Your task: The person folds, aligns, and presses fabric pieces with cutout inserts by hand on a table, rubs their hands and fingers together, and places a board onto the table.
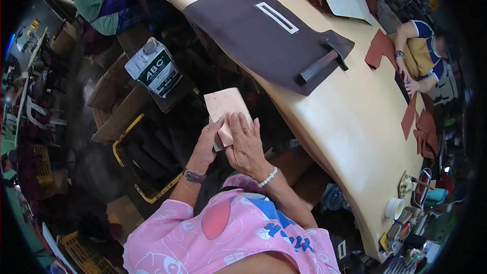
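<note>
Both of my hands are on a stack of pale beige pieces, held above my lap near the table's left edge. My left hand (206,144) grips the beige pieces (227,102) at their lower left, thumb on top. My right hand (245,144) lies over their right side, its fingers stretched across the top piece and partly hiding it. A smaller piece with a corner turned up shows between the hands. On the table, a dark leather sheet (238,25) bears a white slotted frame (276,18) and a hammer (324,63).
A metal can (154,68) stands left of my hands, beside cardboard boxes and a yellow crate frame (122,147). Co-workers sit at the table's upper left and right (423,50), near reddish leather pieces (380,50). A tape roll (394,208) and tools lie at the table's near right corner.
</note>
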Tool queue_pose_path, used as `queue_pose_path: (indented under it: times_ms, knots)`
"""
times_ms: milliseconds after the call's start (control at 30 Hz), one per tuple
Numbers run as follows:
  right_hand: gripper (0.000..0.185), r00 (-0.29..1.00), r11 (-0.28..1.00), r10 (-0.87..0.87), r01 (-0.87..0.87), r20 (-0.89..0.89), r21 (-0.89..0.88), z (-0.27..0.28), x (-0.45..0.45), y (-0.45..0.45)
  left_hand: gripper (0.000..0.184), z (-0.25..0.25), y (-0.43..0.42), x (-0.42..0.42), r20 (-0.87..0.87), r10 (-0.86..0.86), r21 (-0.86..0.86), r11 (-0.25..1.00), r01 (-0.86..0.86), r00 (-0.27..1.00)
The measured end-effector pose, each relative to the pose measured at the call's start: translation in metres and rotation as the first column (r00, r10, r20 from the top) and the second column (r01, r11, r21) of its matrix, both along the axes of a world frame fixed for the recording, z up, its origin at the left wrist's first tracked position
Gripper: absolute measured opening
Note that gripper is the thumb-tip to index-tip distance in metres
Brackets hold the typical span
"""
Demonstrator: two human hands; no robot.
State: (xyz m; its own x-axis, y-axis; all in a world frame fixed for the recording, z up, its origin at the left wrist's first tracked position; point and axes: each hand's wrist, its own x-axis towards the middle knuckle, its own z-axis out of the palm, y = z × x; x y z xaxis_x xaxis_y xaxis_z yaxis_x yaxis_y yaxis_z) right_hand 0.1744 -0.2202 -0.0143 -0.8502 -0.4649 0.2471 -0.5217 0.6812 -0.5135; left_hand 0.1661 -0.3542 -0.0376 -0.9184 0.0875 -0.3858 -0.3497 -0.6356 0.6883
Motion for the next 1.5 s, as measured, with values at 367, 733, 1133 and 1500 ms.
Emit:
queue_pose_path:
  times_ms: [367, 733, 1133, 1500]
  knots:
    - [0.065, 0.805, 0.806, -0.583, 0.557, -0.111, -0.202, 0.045, -0.013, 0.096, 0.026, -0.081, -0.056, -0.108, -0.256, -0.051, -0.856, 0.475, -0.202, 0.965]
    - [0.075, 0.671, 0.613, -0.674, 0.741, -0.309, 0.274, 0.017, -0.022, 0.118, 0.038, -0.101, -0.019, -0.218, -0.259, -0.458, -0.812, -0.373, -0.449, 0.850]
    - [0.077, 0.686, 0.626, -0.652, 0.727, -0.324, 0.281, 0.018, -0.022, 0.118, 0.036, -0.088, -0.033, -0.218, -0.477, -0.539, -0.836, 0.034, -0.548, 0.694]
    - [0.076, 0.687, 0.638, -0.655, 0.726, -0.314, 0.256, 0.018, -0.020, 0.119, 0.028, -0.115, -0.034, -0.247, -0.319, -0.539, -0.818, -0.259, -0.513, 0.780]
